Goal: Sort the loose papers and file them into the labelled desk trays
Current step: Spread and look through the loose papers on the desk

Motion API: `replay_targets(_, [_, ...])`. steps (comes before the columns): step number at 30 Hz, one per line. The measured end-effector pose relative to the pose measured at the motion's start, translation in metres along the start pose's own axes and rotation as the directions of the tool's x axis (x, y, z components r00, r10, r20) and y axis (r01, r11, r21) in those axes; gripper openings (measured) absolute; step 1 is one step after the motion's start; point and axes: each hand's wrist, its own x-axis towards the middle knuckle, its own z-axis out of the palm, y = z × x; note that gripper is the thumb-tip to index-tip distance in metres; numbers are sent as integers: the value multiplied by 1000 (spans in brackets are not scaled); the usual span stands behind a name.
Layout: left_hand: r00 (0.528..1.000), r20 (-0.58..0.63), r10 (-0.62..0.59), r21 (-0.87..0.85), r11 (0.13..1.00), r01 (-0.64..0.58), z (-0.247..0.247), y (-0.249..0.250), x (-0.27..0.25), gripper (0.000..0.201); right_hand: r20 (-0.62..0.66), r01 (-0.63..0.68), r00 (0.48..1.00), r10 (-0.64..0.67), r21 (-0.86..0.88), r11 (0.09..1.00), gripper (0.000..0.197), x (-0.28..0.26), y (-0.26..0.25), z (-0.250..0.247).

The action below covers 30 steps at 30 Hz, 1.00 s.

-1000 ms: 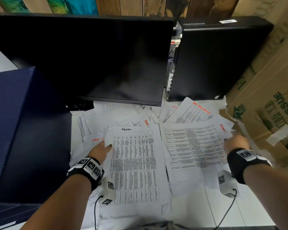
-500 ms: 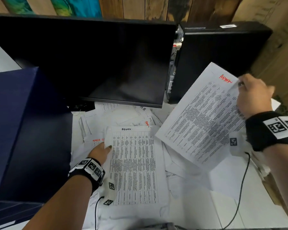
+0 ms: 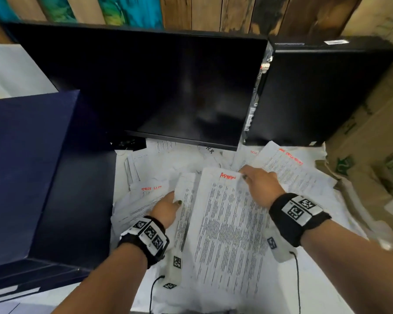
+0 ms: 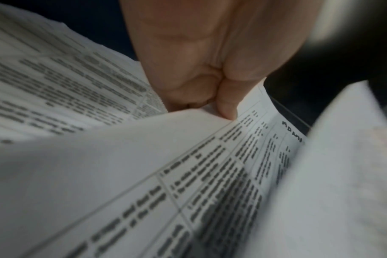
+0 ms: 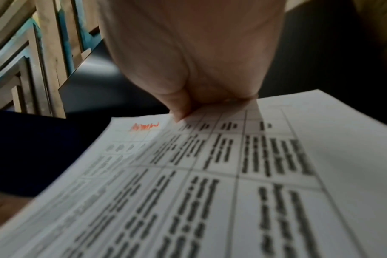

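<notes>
- Below the dark monitor [image 3: 145,87], we hold two printed sheets over the loose papers [image 3: 288,168] that cover the surface [image 3: 315,286].
- Our right hand [image 3: 260,185] pinches the sheet marked "ADMIN" in red [image 3: 227,227] at its top edge, thumb above, so the label stays readable for sorting.
- Our left hand [image 3: 166,209] pinches the edge of a second sheet [image 3: 185,200], also lettered ADMIN, just left of the red-marked one; probably we are joining both into one group.
- No labelled tray is visible, so we judge the filing is not yet done.
</notes>
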Motion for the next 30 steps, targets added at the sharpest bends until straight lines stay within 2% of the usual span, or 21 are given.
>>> replay_targets(4, [1000,-15,16,-173,985,-19,7,7,-13,36,27,-2,1000,2,-14,1000,34,8,-14,28])
replay_targets(10, [995,-97,-2,-298,954,-27,12,6,-21,10,35,-44,999,41,95,995,33,11,-31,52])
replay_targets(12, [998,-66,6,-249,968,-23,13,1,-24,21,55,-55,997,48,124,991,31,14,-34,58])
replay_targets(14, [996,-91,-17,-209,978,-3,11,-5,-23,31,59,-91,995,85,105,990,33,22,-35,60])
replay_targets(17, [988,-153,-26,-159,987,2,3,-13,-19,33,21,-177,984,176,71,982,41,37,-22,61])
replay_targets(21, [992,-119,-47,-64,997,39,-9,-29,-17,43,103,-300,951,291,92,949,40,51,-7,66])
replay_targets(25, [992,-79,-103,-110,990,94,-13,-39,-12,46,163,-314,939,303,47,948,30,56,-7,70])
replay_targets(28, [994,-60,-93,-138,987,84,-15,-39,-11,46,158,-342,932,325,98,935,24,59,-6,75])
replay_targets(30, [995,-42,-93,-142,986,86,-18,-40,-11,47,140,-370,926,352,140,918,27,62,-6,79])
